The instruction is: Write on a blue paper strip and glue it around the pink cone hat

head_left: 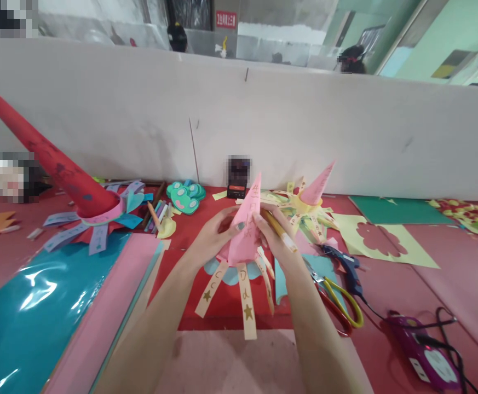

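Between my hands is a pink paper cone (245, 232) with gold writing, its tip up and leaning slightly right. Cream paper strips (247, 306) with gold letters and stars fan out below it, over pale blue rounded paper pieces (226, 273). My left hand (218, 229) is closed around the cone's left side. From the right, my right hand (275, 232) grips the cone too, with a gold marker (278, 230) tucked along the fingers. Some fingertips of both hands are hidden behind the cone.
Scissors (341, 303), a blue glue gun (347, 268) and a corded purple power strip (423, 350) lie right. A similar pink cone (317, 186) stands behind. Left are a red cone (64, 167), blue sheet (45, 306) and markers (159, 213). A white partition (304, 126) rises behind.
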`<state>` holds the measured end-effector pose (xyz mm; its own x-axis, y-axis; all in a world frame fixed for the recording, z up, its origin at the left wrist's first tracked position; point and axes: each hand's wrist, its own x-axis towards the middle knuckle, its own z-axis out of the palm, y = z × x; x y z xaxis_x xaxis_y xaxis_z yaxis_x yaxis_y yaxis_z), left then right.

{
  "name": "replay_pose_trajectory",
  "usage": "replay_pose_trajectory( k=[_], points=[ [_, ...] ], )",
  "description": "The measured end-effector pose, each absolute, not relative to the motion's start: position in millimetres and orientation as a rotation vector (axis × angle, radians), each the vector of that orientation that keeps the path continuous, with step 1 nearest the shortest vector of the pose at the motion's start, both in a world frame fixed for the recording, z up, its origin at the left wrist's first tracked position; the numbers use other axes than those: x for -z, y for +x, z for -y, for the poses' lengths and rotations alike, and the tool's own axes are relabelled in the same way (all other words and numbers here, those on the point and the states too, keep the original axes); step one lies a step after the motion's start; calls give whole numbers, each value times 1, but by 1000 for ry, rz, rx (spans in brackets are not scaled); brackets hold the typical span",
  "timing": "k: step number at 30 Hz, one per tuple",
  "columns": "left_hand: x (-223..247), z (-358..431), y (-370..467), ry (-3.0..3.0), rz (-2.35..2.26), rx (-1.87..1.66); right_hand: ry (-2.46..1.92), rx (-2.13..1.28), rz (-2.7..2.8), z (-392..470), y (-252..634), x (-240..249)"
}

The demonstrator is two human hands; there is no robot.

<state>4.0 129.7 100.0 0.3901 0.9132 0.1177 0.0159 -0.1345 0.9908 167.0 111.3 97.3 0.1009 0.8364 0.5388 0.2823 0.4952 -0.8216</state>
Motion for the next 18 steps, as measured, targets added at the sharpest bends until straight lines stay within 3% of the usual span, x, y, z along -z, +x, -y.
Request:
replay_pose_trajectory(
  k=[3,11,18],
  points=[
    [-101,-128,5,1521,-889,-963,-1065,-766,1404,-111,168,-98],
    [-109,-124,7,1572,-923,-897,-1054,-726,1415,-116,169,-86],
    [-102,-132,-4,1523,-773,-950,-1054,-893,1373,-104,169,-108]
  ],
)
